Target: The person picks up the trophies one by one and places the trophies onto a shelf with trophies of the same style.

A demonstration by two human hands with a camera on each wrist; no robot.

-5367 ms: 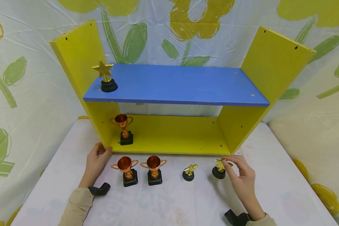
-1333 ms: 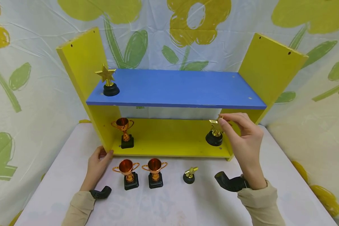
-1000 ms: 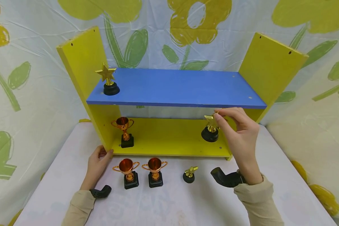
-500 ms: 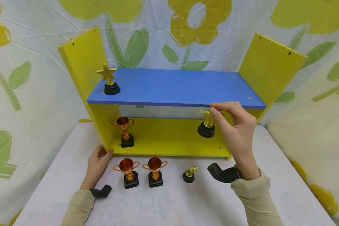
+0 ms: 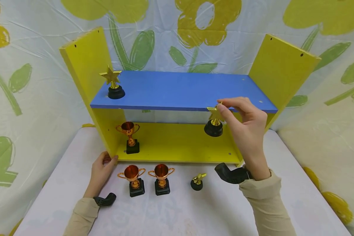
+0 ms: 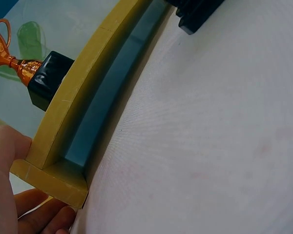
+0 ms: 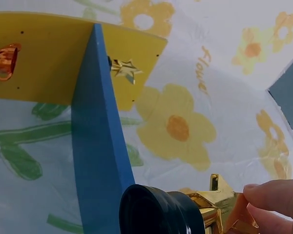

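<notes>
My right hand (image 5: 246, 126) pinches a gold star trophy (image 5: 213, 127) by its star, in front of the blue shelf board's front edge. Its round black base hangs in the air, as the right wrist view also shows. With my left hand (image 5: 101, 168) I grip the lower left front corner of the yellow and blue shelf (image 5: 177, 91); thumb and fingers lie on either side of the side panel (image 6: 53, 183). Another star trophy (image 5: 116, 91) stands at the left on the blue board. Below it, a bronze cup trophy (image 5: 132, 146) stands on the yellow bottom board.
Two bronze cup trophies (image 5: 136, 186) (image 5: 162, 186) and a small gold trophy (image 5: 196, 184) stand on the white table in front of the shelf. A flower-printed cloth (image 5: 165, 36) hangs behind. The right yellow side panel (image 5: 278, 65) rises beside my right hand.
My right hand has lifted the star trophy off the table's right side, up and slightly left to the blue board's front edge. My left hand has stayed at the shelf corner.
</notes>
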